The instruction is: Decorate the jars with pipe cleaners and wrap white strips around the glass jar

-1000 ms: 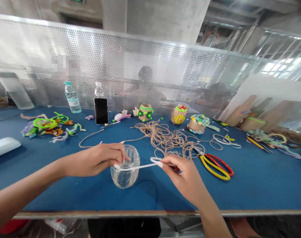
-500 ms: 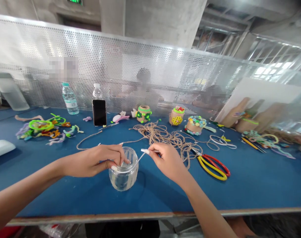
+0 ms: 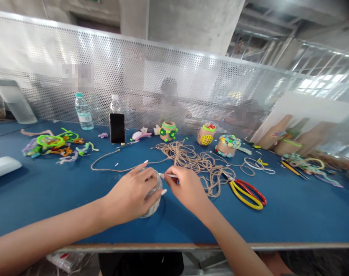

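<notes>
Left hand (image 3: 132,195) was wrapped over a clear glass jar (image 3: 154,203), fingers spread around the curved side in a firm grip. The jar sat on the blue counter (image 3: 295,216) near its front edge, mostly hidden by the hand. Right hand (image 3: 187,189) was just beside it, fingers pressed together, pinching a thin white pipe cleaner (image 3: 169,175) close to its end. The tip pointed at the jar's upper side; contact could not be told. Holding short looked like the right call for control, with the jar braced by the other hand.

Just beyond lay a loose tangle of fibrous jute twine (image 3: 188,161), with a strand trailing left. To the right were scissors (image 3: 246,195) with looped red and yellow handles, blades by the twine. Farther back stood 3 small round containers (image 3: 205,135) covered in bright pipe cleaner shapes and beads. A heap of fuzzy multicoloured pipe cleaners (image 3: 50,143) lay at left, near a black phone (image 3: 117,128) propped upright and 2 plastic bottles (image 3: 84,115). A perforated metal panel (image 3: 163,65) closed off the back, with a blurred person (image 3: 170,101) behind it.
</notes>
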{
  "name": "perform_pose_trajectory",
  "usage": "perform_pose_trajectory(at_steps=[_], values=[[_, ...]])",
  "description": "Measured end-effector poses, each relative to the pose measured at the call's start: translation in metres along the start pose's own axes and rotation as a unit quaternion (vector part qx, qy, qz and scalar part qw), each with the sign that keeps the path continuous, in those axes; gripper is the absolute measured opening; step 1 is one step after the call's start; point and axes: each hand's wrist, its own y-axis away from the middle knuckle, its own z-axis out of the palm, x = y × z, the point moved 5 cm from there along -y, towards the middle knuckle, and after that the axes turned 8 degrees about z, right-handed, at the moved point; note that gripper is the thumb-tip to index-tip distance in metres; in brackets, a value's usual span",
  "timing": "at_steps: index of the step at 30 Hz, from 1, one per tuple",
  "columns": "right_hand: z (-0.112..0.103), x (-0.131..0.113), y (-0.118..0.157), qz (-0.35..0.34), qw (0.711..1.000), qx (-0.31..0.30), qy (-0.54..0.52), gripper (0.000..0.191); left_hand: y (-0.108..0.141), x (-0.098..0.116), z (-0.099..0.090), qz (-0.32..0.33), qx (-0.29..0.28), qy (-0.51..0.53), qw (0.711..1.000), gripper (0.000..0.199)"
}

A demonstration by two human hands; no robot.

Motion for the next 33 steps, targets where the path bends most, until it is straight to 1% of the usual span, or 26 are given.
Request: perform_pose_trajectory(at_steps=[1,3,5,6,8,11,13,14,16,19,23,27,33], values=[[-0.002,0.001,0.004,0.005,1.0,-0.008,-0.011,0.013,0.001,0.0,0.001,0.007,-0.017,0.021,1.0,0.025],[-0.008,0.004,0.015,0.015,0.998,-0.042,-0.053,0.014,0.007,-0.006,-0.002,0.01,-0.065,0.084,0.994,0.025],[-0.014,0.006,0.031,0.017,0.991,-0.084,-0.102,0.018,0.014,-0.016,-0.01,0.005,-0.104,0.15,0.983,0.021],[-0.018,0.005,0.04,0.011,0.988,-0.096,-0.119,0.019,0.018,-0.021,-0.014,0.003,-0.116,0.178,0.977,0.02],[-0.025,0.003,0.055,-0.012,0.989,-0.082,-0.126,0.02,0.021,-0.027,-0.021,0.001,-0.121,0.213,0.969,0.02],[-0.032,0.001,0.066,-0.041,0.993,-0.017,-0.11,0.02,0.019,-0.027,-0.023,0.002,-0.123,0.229,0.965,0.021],[-0.033,0.003,0.064,-0.044,0.995,0.013,-0.091,0.021,0.016,-0.025,-0.022,0.01,-0.138,0.241,0.961,0.021],[-0.032,0.006,0.061,-0.043,0.996,0.018,-0.08,0.022,0.014,-0.024,-0.021,0.017,-0.15,0.25,0.956,0.02],[-0.03,0.011,0.053,-0.038,0.997,0.012,-0.061,0.023,0.013,-0.024,-0.021,0.03,-0.169,0.271,0.947,0.014],[-0.026,0.017,0.042,-0.035,0.998,-0.002,-0.045,0.024,0.014,-0.028,-0.021,0.035,-0.18,0.288,0.94,0.009],[-0.022,0.018,0.03,-0.029,0.999,-0.006,-0.046,0.024,0.016,-0.029,-0.02,0.042,-0.171,0.298,0.938,0.01],[-0.015,0.019,0.018,-0.008,0.998,-0.032,-0.044,0.019,0.015,-0.028,-0.017,0.033,-0.156,0.299,0.941,0.009],[-0.01,0.016,0.005,0.015,0.997,-0.065,-0.048,0.018,0.015,-0.029,-0.015,0.027,-0.131,0.284,0.95,0.015]])
